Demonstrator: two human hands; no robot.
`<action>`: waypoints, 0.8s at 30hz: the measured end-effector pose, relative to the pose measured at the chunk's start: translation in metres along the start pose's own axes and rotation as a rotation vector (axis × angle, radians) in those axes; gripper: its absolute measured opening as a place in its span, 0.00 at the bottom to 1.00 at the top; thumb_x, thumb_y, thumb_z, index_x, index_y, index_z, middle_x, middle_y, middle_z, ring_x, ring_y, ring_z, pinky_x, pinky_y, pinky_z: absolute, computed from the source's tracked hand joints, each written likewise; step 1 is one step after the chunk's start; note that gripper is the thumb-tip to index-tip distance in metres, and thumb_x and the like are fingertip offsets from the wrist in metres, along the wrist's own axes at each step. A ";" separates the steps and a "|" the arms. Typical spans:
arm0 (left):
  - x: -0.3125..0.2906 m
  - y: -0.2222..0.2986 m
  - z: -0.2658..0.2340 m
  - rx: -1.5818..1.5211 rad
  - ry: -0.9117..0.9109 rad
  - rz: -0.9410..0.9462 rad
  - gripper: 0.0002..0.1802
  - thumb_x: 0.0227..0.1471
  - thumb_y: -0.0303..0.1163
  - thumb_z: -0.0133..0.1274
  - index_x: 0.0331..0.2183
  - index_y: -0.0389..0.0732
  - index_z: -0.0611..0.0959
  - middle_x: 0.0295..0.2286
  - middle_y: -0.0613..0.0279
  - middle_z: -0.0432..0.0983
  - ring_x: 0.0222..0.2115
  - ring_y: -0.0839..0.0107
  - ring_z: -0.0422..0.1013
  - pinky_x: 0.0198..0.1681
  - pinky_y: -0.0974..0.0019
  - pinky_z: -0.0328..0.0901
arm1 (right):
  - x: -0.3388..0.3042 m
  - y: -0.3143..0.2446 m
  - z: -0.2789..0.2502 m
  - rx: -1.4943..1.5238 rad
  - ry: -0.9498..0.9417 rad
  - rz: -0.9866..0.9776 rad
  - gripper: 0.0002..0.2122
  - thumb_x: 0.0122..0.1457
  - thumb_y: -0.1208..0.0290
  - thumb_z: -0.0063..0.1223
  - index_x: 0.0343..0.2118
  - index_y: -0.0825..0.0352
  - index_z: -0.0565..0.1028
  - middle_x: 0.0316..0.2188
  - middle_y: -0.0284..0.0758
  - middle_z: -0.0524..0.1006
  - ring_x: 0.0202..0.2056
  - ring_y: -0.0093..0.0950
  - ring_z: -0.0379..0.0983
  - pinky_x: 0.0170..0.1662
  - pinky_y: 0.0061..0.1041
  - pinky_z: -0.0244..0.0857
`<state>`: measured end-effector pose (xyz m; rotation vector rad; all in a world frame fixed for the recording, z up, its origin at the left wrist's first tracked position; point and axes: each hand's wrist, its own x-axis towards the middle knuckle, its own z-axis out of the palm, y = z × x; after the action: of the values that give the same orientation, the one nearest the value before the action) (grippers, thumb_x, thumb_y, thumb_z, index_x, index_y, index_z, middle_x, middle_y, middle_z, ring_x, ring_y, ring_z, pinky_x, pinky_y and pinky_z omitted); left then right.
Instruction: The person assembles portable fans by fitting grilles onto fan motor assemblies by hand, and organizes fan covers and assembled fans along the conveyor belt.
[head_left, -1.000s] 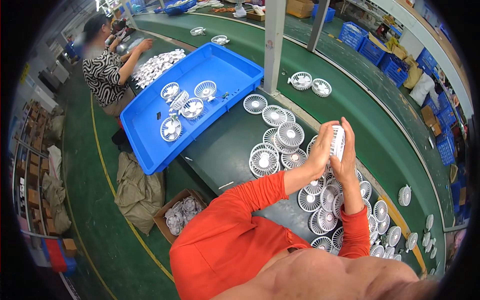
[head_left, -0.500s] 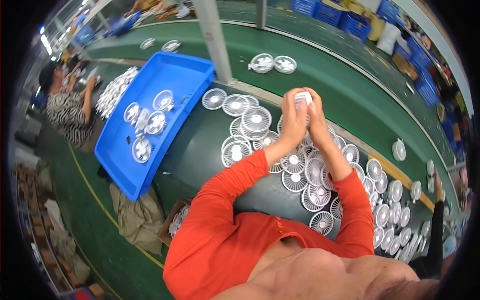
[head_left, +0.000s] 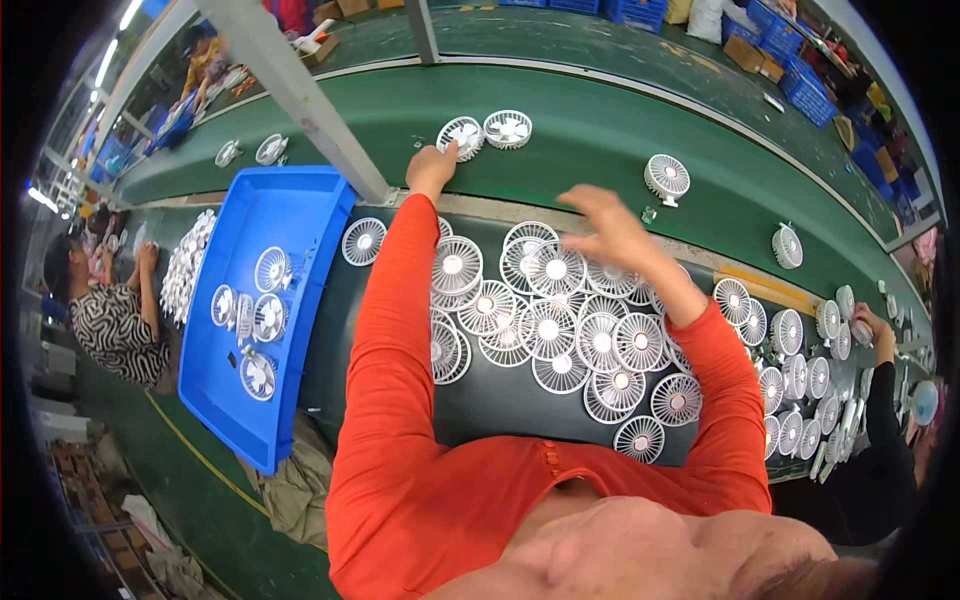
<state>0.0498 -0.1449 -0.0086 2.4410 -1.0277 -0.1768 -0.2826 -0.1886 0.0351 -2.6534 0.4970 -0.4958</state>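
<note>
My left hand point(head_left: 432, 170) reaches far out over the green conveyor belt. Its fingers and thumb close on the near edge of a small white fan point(head_left: 462, 136) with its blades exposed. Right beside that one, a second bladed fan point(head_left: 508, 128) lies on the belt. My right hand point(head_left: 612, 232), slightly blurred, is raised above the table's far edge with fingers apart and nothing in it. A fan with a front grille point(head_left: 667, 178) lies on the belt beyond it. Many round white grilles point(head_left: 548, 328) lie overlapping on the dark table between my arms.
At left, a blue tray point(head_left: 215, 395) holds several fan parts, with a grey post point(head_left: 300, 100) behind it. A person in a patterned top point(head_left: 115, 325) sits beyond. On the right, more fans point(head_left: 790, 378) stand near another person's hand point(head_left: 876, 328).
My hands were together around a white piece; now they are apart. The left has moved to a fan on the belt. A grille-fronted fan now lies beyond my right hand. The view has shifted.
</note>
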 end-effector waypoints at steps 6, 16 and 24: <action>0.039 -0.023 0.005 -0.137 -0.030 -0.213 0.18 0.51 0.36 0.48 0.39 0.33 0.80 0.42 0.40 0.75 0.45 0.46 0.72 0.48 0.53 0.67 | -0.006 -0.028 0.029 -0.049 -0.239 -0.088 0.32 0.44 0.56 0.66 0.51 0.66 0.69 0.52 0.47 0.68 0.54 0.46 0.62 0.56 0.40 0.58; -0.058 -0.013 -0.049 -1.463 -0.081 -0.041 0.19 0.62 0.41 0.44 0.46 0.34 0.74 0.40 0.57 0.76 0.37 0.68 0.76 0.40 0.65 0.72 | -0.007 -0.028 -0.002 0.454 -0.104 0.129 0.12 0.48 0.75 0.61 0.35 0.69 0.73 0.22 0.29 0.71 0.27 0.19 0.69 0.32 0.20 0.64; -0.162 0.057 -0.018 -1.983 -0.429 -0.087 0.21 0.62 0.43 0.41 0.50 0.38 0.71 0.46 0.56 0.72 0.47 0.64 0.70 0.51 0.55 0.67 | 0.018 -0.073 -0.016 0.233 0.604 -0.201 0.11 0.42 0.80 0.60 0.28 0.67 0.69 0.47 0.43 0.72 0.50 0.42 0.67 0.52 0.35 0.60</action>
<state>-0.0956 -0.0588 0.0235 0.5851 -0.3333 -1.1047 -0.2534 -0.1379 0.0855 -2.3074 0.3093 -1.3458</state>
